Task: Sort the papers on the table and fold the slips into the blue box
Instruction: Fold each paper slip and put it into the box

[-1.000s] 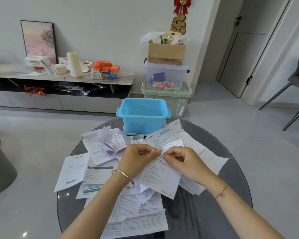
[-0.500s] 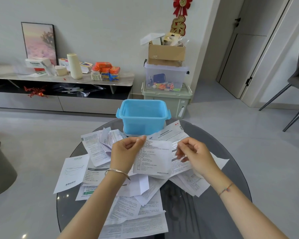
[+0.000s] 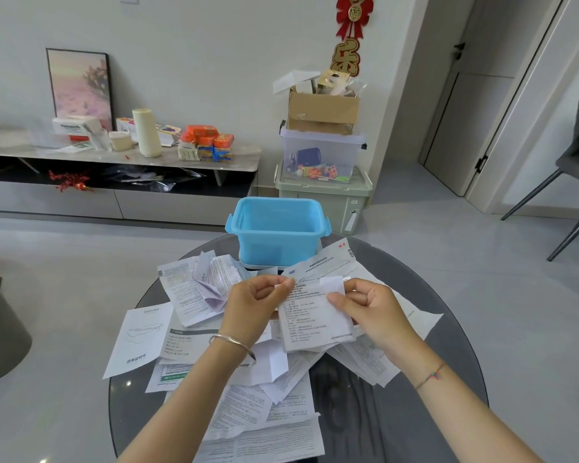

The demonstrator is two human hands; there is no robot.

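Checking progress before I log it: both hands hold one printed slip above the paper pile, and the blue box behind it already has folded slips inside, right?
Not quite. The head view shows the blue box empty, with no slips in it yet. The rest holds: the left hand and right hand both hold one printed slip above the paper pile.

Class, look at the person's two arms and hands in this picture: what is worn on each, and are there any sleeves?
No sleeves show; both forearms are bare up to the frame edge. The left hand has a thin silver metal bangle at its wrist. The right hand has a slim cord bracelet at its wrist, brownish with small coloured beads. No rings, gloves or watch can be seen on either hand.
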